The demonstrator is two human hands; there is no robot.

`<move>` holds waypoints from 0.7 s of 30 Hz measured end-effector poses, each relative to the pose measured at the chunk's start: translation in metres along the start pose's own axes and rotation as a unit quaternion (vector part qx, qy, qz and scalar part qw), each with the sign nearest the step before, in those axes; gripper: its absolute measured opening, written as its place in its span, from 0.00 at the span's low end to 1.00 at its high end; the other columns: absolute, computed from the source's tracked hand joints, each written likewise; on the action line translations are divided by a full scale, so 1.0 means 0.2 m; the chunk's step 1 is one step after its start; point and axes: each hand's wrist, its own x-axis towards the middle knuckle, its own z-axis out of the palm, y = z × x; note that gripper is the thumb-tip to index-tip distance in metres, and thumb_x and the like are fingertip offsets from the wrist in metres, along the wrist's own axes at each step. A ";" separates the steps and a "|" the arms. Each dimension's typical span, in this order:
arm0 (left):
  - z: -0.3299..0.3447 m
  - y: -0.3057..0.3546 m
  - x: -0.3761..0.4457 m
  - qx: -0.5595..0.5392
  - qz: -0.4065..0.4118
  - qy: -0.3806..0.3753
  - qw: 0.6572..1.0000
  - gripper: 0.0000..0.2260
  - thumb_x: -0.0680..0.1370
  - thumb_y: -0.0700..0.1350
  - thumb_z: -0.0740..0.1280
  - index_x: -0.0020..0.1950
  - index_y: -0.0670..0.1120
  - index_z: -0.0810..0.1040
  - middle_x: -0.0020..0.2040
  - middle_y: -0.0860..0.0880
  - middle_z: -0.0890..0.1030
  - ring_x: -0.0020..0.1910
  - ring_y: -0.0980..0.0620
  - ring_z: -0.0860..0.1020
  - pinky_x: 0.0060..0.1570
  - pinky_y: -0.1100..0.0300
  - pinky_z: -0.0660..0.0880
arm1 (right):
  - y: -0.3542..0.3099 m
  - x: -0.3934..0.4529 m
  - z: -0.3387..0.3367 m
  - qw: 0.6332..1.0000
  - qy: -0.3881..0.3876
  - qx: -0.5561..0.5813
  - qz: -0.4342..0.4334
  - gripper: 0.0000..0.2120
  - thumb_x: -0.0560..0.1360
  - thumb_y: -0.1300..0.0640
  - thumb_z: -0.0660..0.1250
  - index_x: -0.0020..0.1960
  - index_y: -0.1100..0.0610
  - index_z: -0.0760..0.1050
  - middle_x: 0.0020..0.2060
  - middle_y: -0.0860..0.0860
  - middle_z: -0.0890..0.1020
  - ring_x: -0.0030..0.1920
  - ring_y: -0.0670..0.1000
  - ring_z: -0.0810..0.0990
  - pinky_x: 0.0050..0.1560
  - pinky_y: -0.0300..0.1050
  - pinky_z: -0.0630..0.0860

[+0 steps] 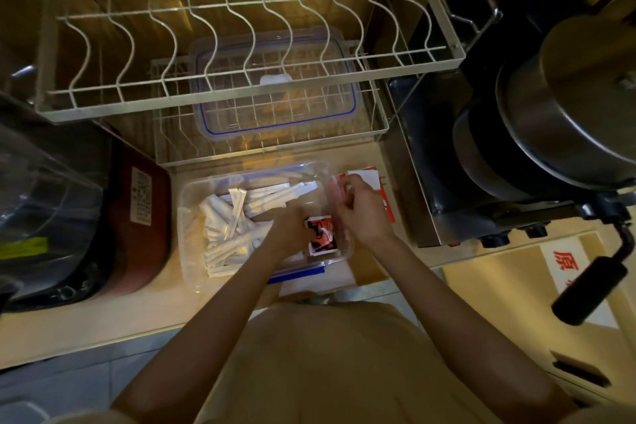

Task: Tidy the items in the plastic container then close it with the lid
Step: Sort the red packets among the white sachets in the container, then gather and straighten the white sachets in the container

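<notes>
Reaching down from the counter's edge, the person has both hands at the clear plastic container, which sits open on the pale counter just in front of the wire rack. The left hand is inside the container, near its right end, fingers curled down among the contents beside a small stack of red-and-black sachets; whether it actually grips one of them I cannot tell, as the fingertips are hidden. The right hand is over the container's right wall, fingers bent and pinched together near a white-and-red packet that lies just outside the container, though the blur keeps me from saying if it holds anything. Most of the container's left and middle is filled with a loose jumble of white paper-wrapped sticks, lying at all angles, some leaning on the far wall. The lid, clear with a blue seal line round its rim, lies flat on the lower shelf of the wire dish rack, behind the container and well apart from the hands. A blue strip shows along the container's near edge. To the left stands a dark red appliance with a label; to the right, a stack of metal pots on a black stove.
</notes>
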 end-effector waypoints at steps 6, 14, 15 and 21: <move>-0.16 -0.13 -0.09 -0.062 -0.020 -0.021 0.998 0.14 0.76 0.35 0.63 0.61 0.41 0.74 0.53 0.41 0.80 0.51 0.43 0.80 0.50 0.57 0.76 | -0.09 -0.04 -0.01 0.996 0.001 -0.022 -0.091 0.09 0.77 0.58 0.63 0.58 0.56 0.74 0.51 0.49 0.78 0.40 0.42 0.75 0.38 0.31 0.70; -0.24 -0.37 -0.19 0.108 -0.053 0.143 0.982 0.34 0.69 0.39 0.72 0.72 0.43 0.60 0.72 0.40 0.64 0.70 0.41 0.65 0.67 0.52 0.66 | -0.26 0.04 0.13 0.945 -0.179 -0.213 -0.171 0.23 0.75 0.57 0.63 0.70 0.56 0.67 0.72 0.52 0.66 0.72 0.52 0.62 0.69 0.46 0.51; -0.24 -0.38 -0.19 0.117 -0.055 0.135 0.982 0.38 0.69 0.39 0.72 0.74 0.43 0.55 0.74 0.41 0.60 0.72 0.42 0.62 0.69 0.51 0.64 | -0.26 0.06 0.16 0.947 -0.194 -0.200 -0.157 0.27 0.74 0.57 0.64 0.72 0.55 0.63 0.73 0.53 0.65 0.73 0.53 0.60 0.71 0.48 0.55; -0.20 -0.41 -0.16 0.131 -0.107 0.092 0.981 0.43 0.70 0.43 0.72 0.75 0.42 0.46 0.77 0.43 0.49 0.76 0.45 0.51 0.73 0.49 0.57 | -0.28 0.12 0.28 0.928 -0.234 -0.250 -0.149 0.33 0.75 0.56 0.63 0.76 0.54 0.52 0.76 0.52 0.58 0.76 0.54 0.53 0.73 0.53 0.53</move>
